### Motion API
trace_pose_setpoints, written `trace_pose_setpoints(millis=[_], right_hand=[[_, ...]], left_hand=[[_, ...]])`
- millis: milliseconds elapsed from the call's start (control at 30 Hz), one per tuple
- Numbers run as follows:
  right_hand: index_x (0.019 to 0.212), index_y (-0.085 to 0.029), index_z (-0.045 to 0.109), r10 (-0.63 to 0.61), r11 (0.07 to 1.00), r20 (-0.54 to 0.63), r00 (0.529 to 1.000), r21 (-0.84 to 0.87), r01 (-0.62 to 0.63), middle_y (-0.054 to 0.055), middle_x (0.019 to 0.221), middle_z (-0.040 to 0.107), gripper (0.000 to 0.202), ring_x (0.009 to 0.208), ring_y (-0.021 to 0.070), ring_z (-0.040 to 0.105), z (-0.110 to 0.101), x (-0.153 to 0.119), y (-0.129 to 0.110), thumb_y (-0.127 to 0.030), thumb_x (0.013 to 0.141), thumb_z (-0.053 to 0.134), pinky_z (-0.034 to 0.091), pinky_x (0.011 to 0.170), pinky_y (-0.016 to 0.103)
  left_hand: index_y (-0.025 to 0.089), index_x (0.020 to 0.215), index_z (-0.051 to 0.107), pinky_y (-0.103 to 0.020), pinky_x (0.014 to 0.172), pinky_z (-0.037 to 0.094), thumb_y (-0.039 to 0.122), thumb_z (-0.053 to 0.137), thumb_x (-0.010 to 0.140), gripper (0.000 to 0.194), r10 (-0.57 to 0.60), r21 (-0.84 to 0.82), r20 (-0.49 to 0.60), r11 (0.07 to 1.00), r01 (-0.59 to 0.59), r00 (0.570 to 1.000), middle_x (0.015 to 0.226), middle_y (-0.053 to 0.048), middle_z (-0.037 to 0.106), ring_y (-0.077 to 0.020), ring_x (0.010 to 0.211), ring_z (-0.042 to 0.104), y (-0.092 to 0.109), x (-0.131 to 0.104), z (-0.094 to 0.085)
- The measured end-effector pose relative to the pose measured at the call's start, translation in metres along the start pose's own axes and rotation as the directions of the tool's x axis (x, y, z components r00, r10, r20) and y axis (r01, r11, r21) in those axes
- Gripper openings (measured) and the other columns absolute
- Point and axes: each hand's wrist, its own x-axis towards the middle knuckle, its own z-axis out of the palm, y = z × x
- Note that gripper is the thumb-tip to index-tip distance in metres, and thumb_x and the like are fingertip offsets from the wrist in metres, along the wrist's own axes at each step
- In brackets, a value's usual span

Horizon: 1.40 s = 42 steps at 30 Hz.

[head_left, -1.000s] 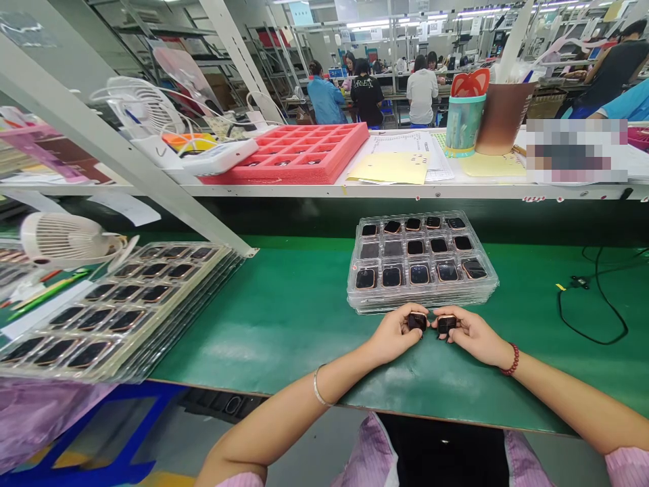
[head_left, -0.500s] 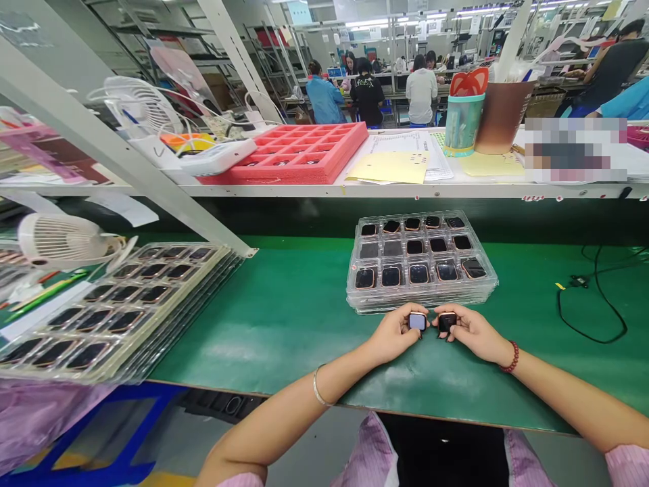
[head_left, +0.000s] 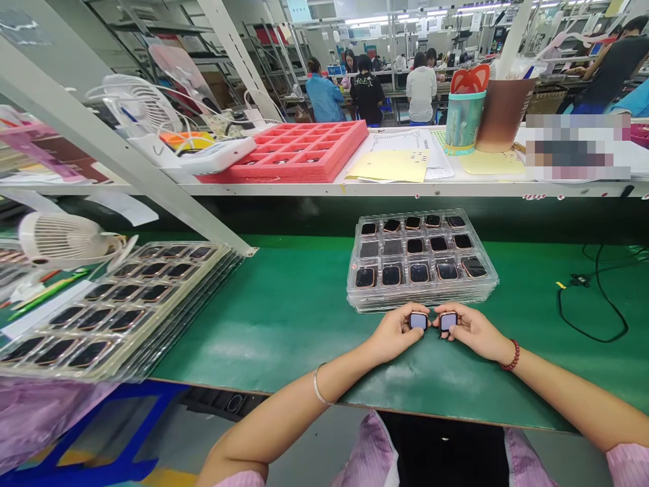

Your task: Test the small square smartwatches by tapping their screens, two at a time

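Note:
My left hand (head_left: 398,333) is closed around a small square smartwatch (head_left: 418,320) whose screen is lit pale. Beside it, my right hand (head_left: 474,331) pinches a second smartwatch (head_left: 448,322), and its screen is also lit pale. Both watches are held face up, side by side, over the green work mat. Just beyond my fingers sits a stack of clear plastic trays (head_left: 422,296). Its top tray carries dark-screened watches in most pockets, and two pockets in the middle row at the left show no watch.
On the left, another stack of trays (head_left: 147,338) is filled with watches, beside a white fan (head_left: 63,240). A black cable (head_left: 603,291) lies to the right. On the shelf stand a red foam tray (head_left: 309,145) and a brown cup (head_left: 501,115). Several people sit in the background.
The screen of the watch in my right hand has gone from dark to lit. Both hands stay in nearly the same place.

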Motion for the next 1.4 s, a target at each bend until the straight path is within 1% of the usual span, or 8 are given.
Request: trace_pose_setpoints(millis=[133,300,567,733,900,1067,1233,1400], right_hand=[[0.114,-0.02,0.052,-0.009,1.0,0.019,1.0,-0.013,0.009,0.008,0.101,0.064,0.032,0.077,0.016,0.065,0.0,-0.001,-0.001,-0.018,0.082,0.051,0.053,0.07,0.032],[0.115,-0.02,0.052,0.0,1.0,0.022,1.0,-0.026,0.001,0.007,0.099,0.065,0.032,0.077,0.0162,0.065,0.0,-0.001,-0.002,-0.018,0.083,0.05,0.054,0.069,0.032],[0.114,-0.02,0.053,-0.006,1.0,0.02,1.0,-0.018,0.006,0.008,0.101,0.066,0.031,0.077,0.0164,0.065,0.001,-0.001,-0.001,-0.021,0.083,0.052,0.053,0.068,0.031],[0.114,-0.02,0.053,0.007,1.0,0.022,1.0,-0.018,-0.006,0.008,0.1,0.066,0.031,0.077,0.0167,0.065,0.002,-0.002,-0.002,-0.024,0.083,0.053,0.053,0.069,0.032],[0.115,-0.019,0.052,-0.009,0.999,0.025,1.0,-0.036,0.01,0.009,0.102,0.067,0.03,0.077,0.0162,0.065,0.001,-0.001,0.0,-0.023,0.085,0.051,0.053,0.069,0.031],[0.114,-0.019,0.053,-0.017,0.999,0.031,0.999,-0.028,0.018,0.008,0.101,0.067,0.028,0.076,0.016,0.066,0.0,-0.001,0.001,-0.022,0.086,0.051,0.054,0.068,0.03],[0.109,-0.017,0.057,0.006,1.0,0.032,0.999,-0.003,-0.005,0.009,0.096,0.069,0.026,0.072,0.0155,0.066,-0.002,0.0,0.0,-0.032,0.09,0.048,0.053,0.064,0.029],[0.1,-0.017,0.061,0.025,0.998,0.025,0.999,0.057,-0.026,0.007,0.087,0.07,0.026,0.065,0.0128,0.064,-0.003,-0.001,-0.001,-0.038,0.09,0.05,0.054,0.061,0.026]], left_hand=[[0.016,0.106,0.058,-0.025,0.066,0.046,0.017,0.06,0.073,0.033,0.014,0.009,0.005,1.0,-0.015,1.0,0.089,-0.006,0.065,-0.0139,0.072,0.058,-0.001,0.0,0.0],[0.016,0.107,0.056,-0.026,0.066,0.046,0.015,0.057,0.073,0.034,0.014,-0.005,0.011,1.0,-0.014,1.0,0.089,-0.006,0.066,-0.0142,0.073,0.059,0.001,0.0,0.0],[0.017,0.108,0.055,-0.026,0.067,0.046,0.016,0.059,0.073,0.035,0.003,-0.028,-0.008,1.0,-0.003,1.0,0.085,-0.005,0.065,-0.0142,0.073,0.058,0.003,-0.001,0.001],[0.016,0.107,0.054,-0.025,0.068,0.045,0.014,0.058,0.074,0.033,0.02,-0.006,-0.004,1.0,-0.02,1.0,0.086,-0.005,0.064,-0.0131,0.072,0.057,0.003,0.0,0.001],[0.016,0.105,0.056,-0.025,0.065,0.045,0.02,0.059,0.076,0.029,0.028,0.003,-0.002,1.0,-0.028,1.0,0.083,-0.005,0.064,-0.0137,0.071,0.057,0.001,-0.001,0.0],[0.015,0.1,0.057,-0.025,0.063,0.045,0.024,0.061,0.076,0.026,0.029,-0.031,0.01,0.999,-0.029,1.0,0.083,-0.005,0.064,-0.0127,0.068,0.057,0.0,0.0,0.0],[0.013,0.093,0.059,-0.026,0.062,0.047,0.033,0.064,0.076,0.027,0.006,-0.116,0.017,0.993,-0.005,1.0,0.078,-0.006,0.064,-0.0138,0.068,0.058,0.004,0.0,0.001],[0.012,0.089,0.062,-0.026,0.061,0.05,0.044,0.059,0.079,0.033,-0.016,-0.137,0.021,0.99,0.019,1.0,0.076,-0.007,0.065,-0.015,0.07,0.061,0.01,-0.001,0.001]])
